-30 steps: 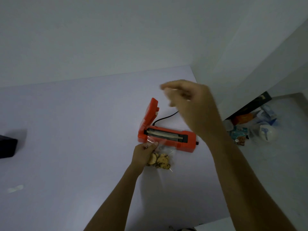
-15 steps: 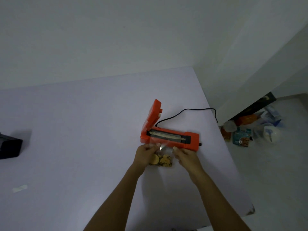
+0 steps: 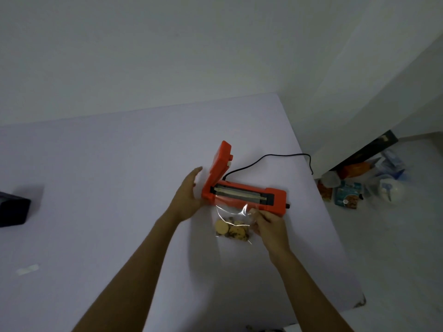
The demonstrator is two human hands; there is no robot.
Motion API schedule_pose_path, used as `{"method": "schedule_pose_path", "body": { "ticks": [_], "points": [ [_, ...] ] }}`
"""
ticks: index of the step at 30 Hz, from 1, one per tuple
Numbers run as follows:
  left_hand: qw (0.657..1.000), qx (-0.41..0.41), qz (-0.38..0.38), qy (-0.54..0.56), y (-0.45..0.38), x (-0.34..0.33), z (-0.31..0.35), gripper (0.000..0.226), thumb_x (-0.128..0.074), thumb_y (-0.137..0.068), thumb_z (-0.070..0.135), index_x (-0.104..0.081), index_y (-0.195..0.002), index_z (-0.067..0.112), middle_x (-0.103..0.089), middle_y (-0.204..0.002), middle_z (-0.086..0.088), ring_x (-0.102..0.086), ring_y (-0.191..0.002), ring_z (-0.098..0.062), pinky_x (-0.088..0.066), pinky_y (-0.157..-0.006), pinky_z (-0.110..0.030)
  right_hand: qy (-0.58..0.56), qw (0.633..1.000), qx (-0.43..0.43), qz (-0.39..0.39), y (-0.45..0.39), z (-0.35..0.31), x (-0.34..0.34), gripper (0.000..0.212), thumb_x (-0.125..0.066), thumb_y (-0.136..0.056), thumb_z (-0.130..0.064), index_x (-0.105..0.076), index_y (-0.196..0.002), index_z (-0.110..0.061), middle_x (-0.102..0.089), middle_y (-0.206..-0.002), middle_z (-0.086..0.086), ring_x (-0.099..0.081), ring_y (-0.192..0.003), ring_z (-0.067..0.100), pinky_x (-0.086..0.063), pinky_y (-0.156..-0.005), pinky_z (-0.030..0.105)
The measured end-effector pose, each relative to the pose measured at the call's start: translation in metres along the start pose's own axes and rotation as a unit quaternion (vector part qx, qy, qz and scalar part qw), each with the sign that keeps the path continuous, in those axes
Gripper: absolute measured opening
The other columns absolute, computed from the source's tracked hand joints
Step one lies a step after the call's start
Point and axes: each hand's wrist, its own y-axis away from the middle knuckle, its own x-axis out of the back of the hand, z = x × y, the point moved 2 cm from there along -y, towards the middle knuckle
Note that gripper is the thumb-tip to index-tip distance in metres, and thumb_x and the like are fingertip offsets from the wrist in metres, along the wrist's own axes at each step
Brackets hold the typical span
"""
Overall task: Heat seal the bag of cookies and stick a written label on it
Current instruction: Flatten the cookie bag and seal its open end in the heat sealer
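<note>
Left hand (image 3: 189,195): off the bag now, fingers straight and relaxed, laid against the hinge end of the orange heat sealer (image 3: 242,194), beside the raised lid (image 3: 219,161). Half a second ago both hands pinched the bag's top corners; a second ago the right was up in the air. Right hand (image 3: 269,224): pinching the right upper edge of the clear bag of cookies (image 3: 231,224), fingers curled on the film, close against the sealer's front wall.

Bag flat on the desk (image 3: 107,176) just in front of the sealer, cookies (image 3: 231,230) bunched at the bottom, the open top drawn toward the sealing strip (image 3: 239,193). Hard to tell in this dim view whether the film's edge actually lies across the strip or stops just short of it (glare on the plastic hides the line). Lid tilted well up, so no seal made yet.

Meaning of the switch, as a judgement: left hand freed to steady the machine or bring the lid down, right left alone to keep the mouth taut. Next call: mouth flat and unwrinkled over the strip, then lid pressed. Labelling untouched so far.

Further out: black cord (image 3: 275,159) trailing off the desk's right edge; a dark object (image 3: 13,209) at the far left; a small pale scrap (image 3: 27,269) near the left front, possibly a label, not certain. On the floor (image 3: 395,259) to the right, assorted packets and bottles (image 3: 359,188).
</note>
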Motion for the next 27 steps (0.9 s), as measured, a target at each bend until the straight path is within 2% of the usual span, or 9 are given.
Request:
{"method": "schedule_pose_path", "body": {
  "ticks": [2, 4, 8, 12, 15, 18, 21, 24, 27],
  "points": [
    [0.994, -0.032, -0.078, -0.069, -0.011, 0.004, 0.005, 0.09, -0.08, -0.073, 0.027, -0.028, -0.146, 0.027, -0.038, -0.148, 0.001, -0.041, -0.131, -0.02, -0.039, -0.107, -0.042, 0.01, 1.0, 0.012, 0.013, 0.0, -0.002, 0.001, 0.016, -0.065, -0.089, -0.025, -0.07, -0.074, -0.022, -0.071, -0.078, 0.007, -0.069, -0.077, 0.023, -0.057, -0.084, 0.049],
    [0.988, -0.035, -0.11, -0.101, -0.015, 0.004, 0.01, 0.072, -0.078, -0.076, 0.019, -0.042, -0.138, 0.021, -0.054, -0.135, -0.004, -0.05, -0.124, -0.023, -0.042, -0.105, -0.045, 0.02, 1.0, 0.017, 0.015, -0.001, -0.004, 0.001, 0.017, -0.064, -0.089, -0.023, -0.071, -0.074, -0.023, -0.071, -0.078, 0.005, -0.069, -0.076, 0.022, -0.057, -0.083, 0.049],
    [0.987, -0.034, -0.105, -0.119, -0.018, 0.005, 0.012, 0.062, -0.079, -0.073, 0.014, -0.051, -0.128, 0.017, -0.06, -0.124, -0.005, -0.053, -0.107, -0.019, -0.044, -0.095, -0.033, 0.053, 0.997, 0.051, 0.024, 0.0, -0.009, 0.0, 0.018, -0.06, -0.09, -0.021, -0.073, -0.077, -0.02, -0.072, -0.078, 0.002, -0.068, -0.076, 0.02, -0.058, -0.074, 0.04],
    [0.985, -0.04, -0.107, -0.127, -0.019, 0.006, 0.012, 0.063, -0.082, -0.07, 0.016, -0.052, -0.125, 0.017, -0.063, -0.118, -0.004, -0.055, -0.101, -0.018, -0.043, -0.09, -0.029, 0.097, 0.991, 0.079, 0.054, -0.001, -0.017, 0.0, 0.02, -0.056, -0.092, -0.017, -0.071, -0.078, -0.013, -0.068, -0.072, 0.005, -0.062, -0.066, 0.015, -0.045, -0.056, 0.022],
    [0.985, -0.039, -0.104, -0.131, -0.019, 0.007, 0.014, 0.064, -0.083, -0.069, 0.016, -0.052, -0.125, 0.016, -0.063, -0.117, -0.003, -0.055, -0.099, -0.019, -0.04, -0.087, -0.026, 0.108, 0.987, 0.101, 0.066, 0.0, -0.026, -0.002, 0.023, -0.057, -0.092, -0.019, -0.071, -0.074, -0.014, -0.066, -0.065, 0.001, -0.06, -0.062, 0.013, -0.044, -0.056, 0.022],
    [0.984, -0.042, -0.108, -0.135, -0.019, 0.007, 0.016, 0.066, -0.082, -0.07, 0.017, -0.05, -0.128, 0.017, -0.063, -0.119, -0.004, -0.053, -0.097, -0.017, -0.044, -0.091, -0.031, 0.121, 0.983, 0.124, 0.063, 0.005, -0.034, -0.007, 0.022, -0.057, -0.093, -0.017, -0.072, -0.078, -0.013, -0.069, -0.071, 0.002, -0.064, -0.066, 0.01, -0.047, -0.056, 0.02],
    [0.984, -0.04, -0.106, -0.138, -0.018, 0.007, 0.017, 0.065, -0.08, -0.072, 0.014, -0.049, -0.129, 0.017, -0.062, -0.119, -0.005, -0.051, -0.097, -0.016, -0.042, -0.092, -0.031, 0.135, 0.979, 0.141, 0.06, 0.01, -0.039, -0.012, 0.021, -0.056, -0.092, -0.016, -0.072, -0.079, -0.011, -0.07, -0.071, 0.002, -0.066, -0.067, 0.014, -0.052, -0.06, 0.026],
    [0.984, -0.036, -0.106, -0.139, -0.019, 0.006, 0.016, 0.063, -0.081, -0.071, 0.014, -0.05, -0.126, 0.017, -0.062, -0.118, -0.005, -0.054, -0.1, -0.021, -0.043, -0.089, -0.03, 0.144, 0.975, 0.156, 0.058, 0.014, -0.045, -0.015, 0.02, -0.058, -0.092, -0.017, -0.072, -0.077, -0.018, -0.07, -0.07, -0.003, -0.067, -0.067, 0.011, -0.055, -0.061, 0.028],
    [0.983, -0.034, -0.11, -0.143, -0.02, 0.006, 0.014, 0.062, -0.08, -0.072, 0.016, -0.049, -0.126, 0.017, -0.063, -0.119, -0.006, -0.056, -0.103, -0.024, -0.046, -0.091, -0.034, 0.15, 0.971, 0.175, 0.062, 0.02, -0.05, -0.017, 0.017, -0.06, -0.092, -0.018, -0.073, -0.081, -0.016, -0.071, -0.073, -0.004, -0.066, -0.067, 0.008, -0.056, -0.061, 0.026]
  ]
}}
